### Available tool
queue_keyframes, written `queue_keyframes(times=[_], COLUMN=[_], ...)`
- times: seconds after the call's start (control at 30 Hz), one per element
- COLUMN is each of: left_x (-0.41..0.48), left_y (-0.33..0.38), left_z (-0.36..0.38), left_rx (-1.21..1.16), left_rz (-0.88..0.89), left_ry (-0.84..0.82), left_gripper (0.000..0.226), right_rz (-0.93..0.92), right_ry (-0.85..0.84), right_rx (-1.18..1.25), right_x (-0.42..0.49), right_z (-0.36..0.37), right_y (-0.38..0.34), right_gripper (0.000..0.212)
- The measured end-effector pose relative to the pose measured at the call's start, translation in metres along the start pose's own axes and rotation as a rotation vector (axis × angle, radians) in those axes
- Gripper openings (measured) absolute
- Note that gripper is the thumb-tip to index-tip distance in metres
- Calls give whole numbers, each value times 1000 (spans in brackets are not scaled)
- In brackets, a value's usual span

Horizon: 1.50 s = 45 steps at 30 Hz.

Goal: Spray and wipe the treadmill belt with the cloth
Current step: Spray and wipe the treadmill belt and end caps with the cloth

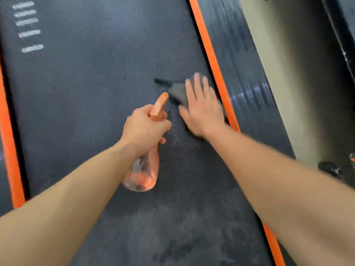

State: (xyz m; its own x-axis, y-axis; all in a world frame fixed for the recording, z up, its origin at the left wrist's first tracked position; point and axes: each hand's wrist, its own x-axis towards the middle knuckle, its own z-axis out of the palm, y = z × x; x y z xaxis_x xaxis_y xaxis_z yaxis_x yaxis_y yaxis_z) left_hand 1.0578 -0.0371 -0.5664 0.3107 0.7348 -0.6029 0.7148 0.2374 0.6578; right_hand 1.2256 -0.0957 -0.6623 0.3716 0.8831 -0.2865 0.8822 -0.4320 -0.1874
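The dark textured treadmill belt (92,96) fills most of the view. My left hand (145,129) grips a clear orange-tinted spray bottle (143,173) by its neck, its orange nozzle (160,105) pointing away over the belt. My right hand (202,110) lies flat, fingers spread, pressing a dark grey cloth (175,89) onto the belt near its right edge. Most of the cloth is hidden under the palm. Darker damp patches show on the belt close to me.
Orange strips (211,52) run along both sides of the belt, with a black ribbed side rail (242,60) on the right. Beyond that rail lies beige floor (292,77). White marks (28,33) are printed on the belt at the far left.
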Motion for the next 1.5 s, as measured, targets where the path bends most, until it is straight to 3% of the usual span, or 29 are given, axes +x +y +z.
queue_keyframes(times=[0.13,0.3,0.47,0.57,0.73,0.87,1.07,1.17,1.33,1.5], left_x=[-3,-27,-54,-63,-52,-32,7,19,1,-44], left_y=[-9,-12,-11,-11,-7,-7,-6,-5,-8,-15], left_z=[-7,-15,-10,-5,2,1,-12,-20,-23,-12], left_rx=[-5,-12,-7,1,-10,-36,-51,-46,-48,-70], left_rz=[0,-63,-123,-133,-110,-69,9,12,-54,-151], left_ry=[26,-4,-23,-20,-3,-10,15,35,46,-69], left_gripper=[10,9,8,8,6,9,11,15,12,11], right_rz=[89,12,0,-3,-66,-64,147,192,97,70], right_ry=[-100,44,-101,-154,-131,-28,-49,-43,129,-86], right_rx=[41,-82,-98,-90,-86,-3,91,92,10,-20], right_x=[61,-85,-225,-249,-203,-107,96,114,-11,-203], right_z=[-32,22,51,53,47,26,-42,-43,12,46], right_y=[-5,2,5,8,10,1,-11,-19,-16,-17], right_gripper=[80,76,78,80,80,79,88,85,84,86])
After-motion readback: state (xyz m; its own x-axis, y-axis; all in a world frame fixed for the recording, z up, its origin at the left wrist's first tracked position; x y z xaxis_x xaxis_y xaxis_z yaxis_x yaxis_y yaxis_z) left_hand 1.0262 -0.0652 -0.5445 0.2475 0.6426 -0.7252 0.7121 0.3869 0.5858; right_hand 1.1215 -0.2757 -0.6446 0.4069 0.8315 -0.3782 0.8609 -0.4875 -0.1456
